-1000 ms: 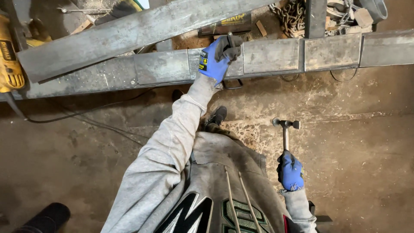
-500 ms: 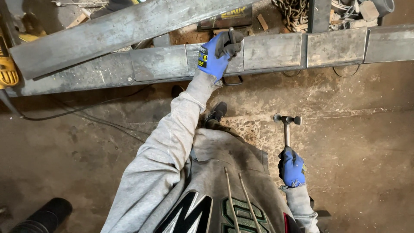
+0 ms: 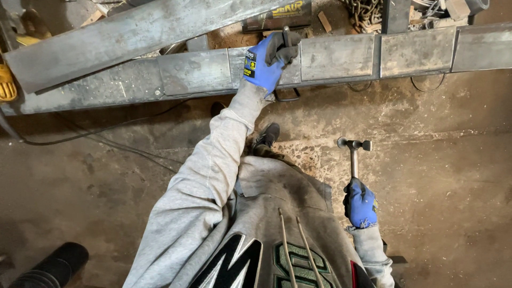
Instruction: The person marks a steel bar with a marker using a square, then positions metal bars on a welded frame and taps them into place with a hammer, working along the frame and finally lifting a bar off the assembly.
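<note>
Dirty concrete floor lies under a long steel beam. Left hand grips a clamp there; right hand squeezes a hammer beside the leg. A bad swing could hit fingers.

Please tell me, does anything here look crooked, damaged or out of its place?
Yes. One long steel plate lies slanted, its right end raised across the straight steel beam, not parallel to it. The left hand grips a dark clamp handle on the beam; the right hand holds a hammer.
</note>
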